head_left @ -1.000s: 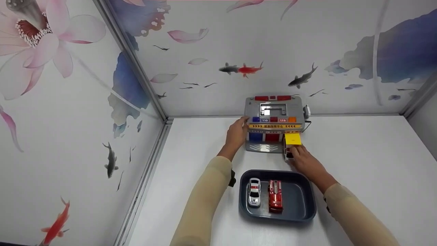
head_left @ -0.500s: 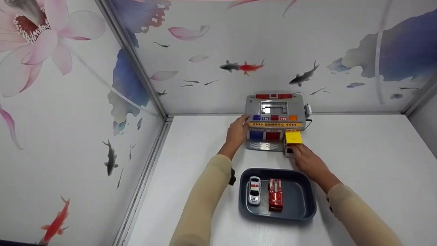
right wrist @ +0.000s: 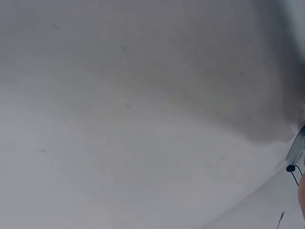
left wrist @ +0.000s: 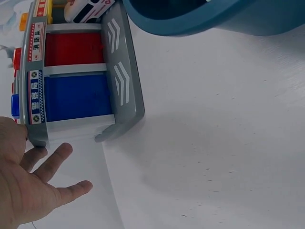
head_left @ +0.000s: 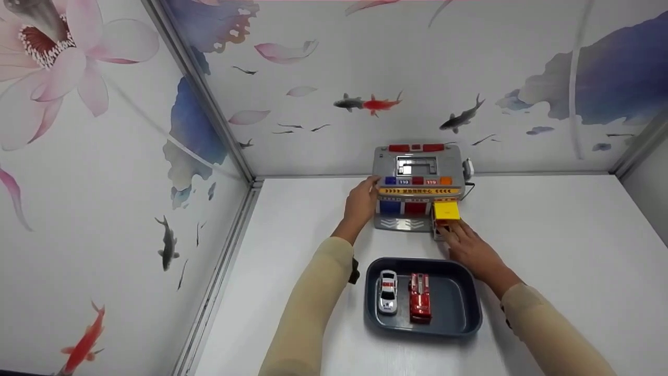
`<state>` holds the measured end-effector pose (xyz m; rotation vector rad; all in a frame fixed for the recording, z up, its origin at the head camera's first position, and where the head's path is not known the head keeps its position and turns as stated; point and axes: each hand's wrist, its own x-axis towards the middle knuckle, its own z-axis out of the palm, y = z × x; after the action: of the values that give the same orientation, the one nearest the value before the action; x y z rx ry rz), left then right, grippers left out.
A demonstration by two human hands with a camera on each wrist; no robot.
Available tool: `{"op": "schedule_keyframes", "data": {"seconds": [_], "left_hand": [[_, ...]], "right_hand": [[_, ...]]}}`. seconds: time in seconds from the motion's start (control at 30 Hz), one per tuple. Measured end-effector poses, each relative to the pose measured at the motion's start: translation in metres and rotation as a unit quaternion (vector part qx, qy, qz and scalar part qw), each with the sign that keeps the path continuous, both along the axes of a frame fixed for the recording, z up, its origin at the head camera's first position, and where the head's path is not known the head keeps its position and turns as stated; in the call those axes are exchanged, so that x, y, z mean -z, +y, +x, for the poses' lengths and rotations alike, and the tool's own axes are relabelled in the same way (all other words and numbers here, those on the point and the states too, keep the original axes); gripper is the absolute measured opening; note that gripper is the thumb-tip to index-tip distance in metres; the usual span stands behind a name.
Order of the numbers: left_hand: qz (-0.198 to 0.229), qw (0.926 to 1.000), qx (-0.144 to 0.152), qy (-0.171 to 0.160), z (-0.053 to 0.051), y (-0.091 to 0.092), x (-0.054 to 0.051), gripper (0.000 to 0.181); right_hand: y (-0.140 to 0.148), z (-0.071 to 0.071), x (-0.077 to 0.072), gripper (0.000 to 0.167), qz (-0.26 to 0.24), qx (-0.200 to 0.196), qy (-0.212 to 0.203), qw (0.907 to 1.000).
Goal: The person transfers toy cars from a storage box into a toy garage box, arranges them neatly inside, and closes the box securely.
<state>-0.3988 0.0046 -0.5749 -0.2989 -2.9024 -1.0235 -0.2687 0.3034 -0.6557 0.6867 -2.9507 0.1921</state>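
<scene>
The fingers of the right hand (head_left: 472, 253) touch a white toy vehicle (left wrist: 88, 9); whether they pinch it or only press on it, I cannot tell. The right wrist view shows just an edge of this hand, so it does not help.

The vehicle is in the right bay of a grey toy station (head_left: 420, 189), partly inside, with one end standing out on the front ramp (left wrist: 119, 76). Above it the yellow door (head_left: 446, 211) is raised and covers a part of it from the head view. How deep it sits in the bay is hidden.

The left hand (head_left: 361, 206) is at the left side of the station, its fingertips against the upper edge. Its fingers are spread and rather straight, and they are not closed around anything.

Next to the occupied bay, the red door (left wrist: 74, 49) in the middle and the blue door (left wrist: 78, 98) on the left are both down, so what is behind them cannot be seen.

Nearer to the person, apart from the station, a dark blue tray (head_left: 459, 295) stands on the white table (head_left: 569, 256). Inside it lie a white car with red marks (head_left: 388, 292), near the left wall, and a red fire truck (head_left: 420, 297), about the middle. The two are side by side, not touching.
</scene>
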Motion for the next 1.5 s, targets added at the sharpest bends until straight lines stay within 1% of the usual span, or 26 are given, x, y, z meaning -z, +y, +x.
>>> {"op": "schedule_keyframes", "data": {"seconds": [0.1, 0.17, 0.23, 0.33, 0.4, 0.5, 0.57, 0.63, 0.73, 0.87, 1.13, 1.2, 1.5], "left_hand": [[0.006, 0.9999, -0.010, 0.000, 0.001, 0.002, 0.002, 0.040], [0.008, 0.9998, -0.010, -0.013, 0.004, 0.005, 0.005, 0.041], [0.006, 0.9996, -0.002, -0.027, 0.007, 0.010, 0.010, 0.041], [0.005, 0.9992, 0.007, -0.038, 0.009, 0.014, 0.014, 0.042], [0.004, 0.9996, 0.001, -0.028, 0.008, 0.013, 0.013, 0.042], [0.006, 0.9998, -0.018, -0.009, 0.005, 0.006, 0.010, 0.040], [0.007, 0.9998, -0.020, -0.003, 0.003, 0.002, 0.009, 0.040], [0.011, 0.9999, -0.013, -0.001, 0.002, 0.000, 0.008, 0.041], [0.015, 0.9999, -0.003, -0.004, 0.000, -0.001, 0.006, 0.042], [0.017, 0.9998, -0.004, -0.003, -0.001, 0.000, 0.004, 0.041], [0.012, 0.9999, -0.008, -0.003, -0.002, -0.002, 0.000, 0.041], [0.012, 0.9999, -0.007, -0.002, -0.003, -0.002, 0.000, 0.041], [0.006, 0.9999, -0.010, -0.001, -0.002, 0.000, 0.000, 0.040]], "right_hand": [[0.001, 0.001, -0.001, 0.066, 0.010, 0.000, 0.007, 0.9999], [0.004, 0.006, 0.000, 0.070, 0.018, 0.010, -0.008, 0.9998], [0.008, 0.010, 0.000, 0.073, 0.025, 0.027, -0.027, 0.9990], [0.011, 0.011, -0.001, 0.074, 0.032, 0.048, -0.044, 0.9974], [0.009, 0.004, -0.004, 0.072, 0.036, 0.049, -0.038, 0.9974], [0.001, -0.009, -0.009, 0.067, 0.040, 0.042, -0.031, 0.9978], [-0.003, -0.016, -0.012, 0.064, 0.041, 0.043, -0.037, 0.9976], [-0.005, -0.021, -0.014, 0.061, 0.041, 0.049, -0.048, 0.9968], [-0.008, -0.025, -0.015, 0.062, 0.038, 0.061, -0.065, 0.9952], [-0.010, -0.031, -0.017, 0.062, 0.030, 0.069, -0.080, 0.9939], [-0.016, -0.044, -0.023, 0.051, 0.015, 0.081, -0.095, 0.9920], [-0.016, -0.046, -0.025, 0.051, 0.012, 0.085, -0.097, 0.9916], [-0.016, -0.052, -0.031, 0.064, -0.006, 0.095, -0.109, 0.9895]]}}
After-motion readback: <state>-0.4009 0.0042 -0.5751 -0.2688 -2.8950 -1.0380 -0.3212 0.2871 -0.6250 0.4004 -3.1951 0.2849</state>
